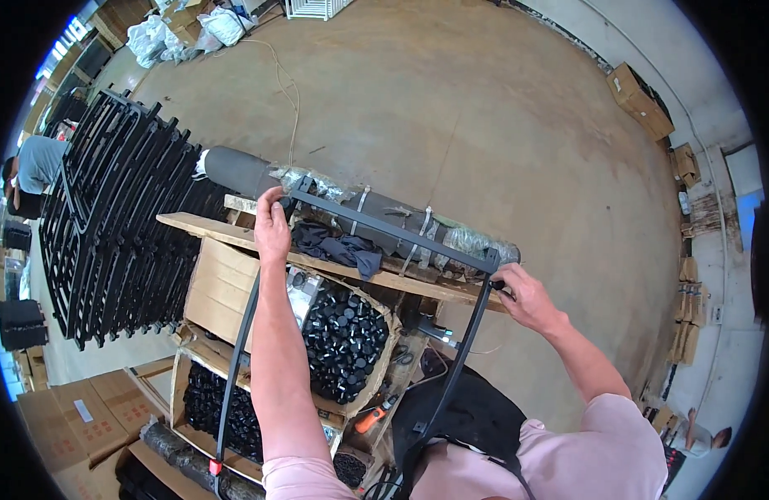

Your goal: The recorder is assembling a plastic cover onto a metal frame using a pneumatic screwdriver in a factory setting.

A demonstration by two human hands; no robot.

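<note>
Frame's [384, 229] lower ends run off the bottom edge, and the stacked racks [118, 225] are cut off left.

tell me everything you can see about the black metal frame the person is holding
The black metal frame looks like thin, dark-painted tubing bent into a U: one crossbar and two long side rails running back toward the person. It lies tilted over a wooden plank, its crossbar in front of a wrapped dark roll. The left hand grips one far corner, the right hand the other. A small red piece sits near the left rail's lower end.
</note>
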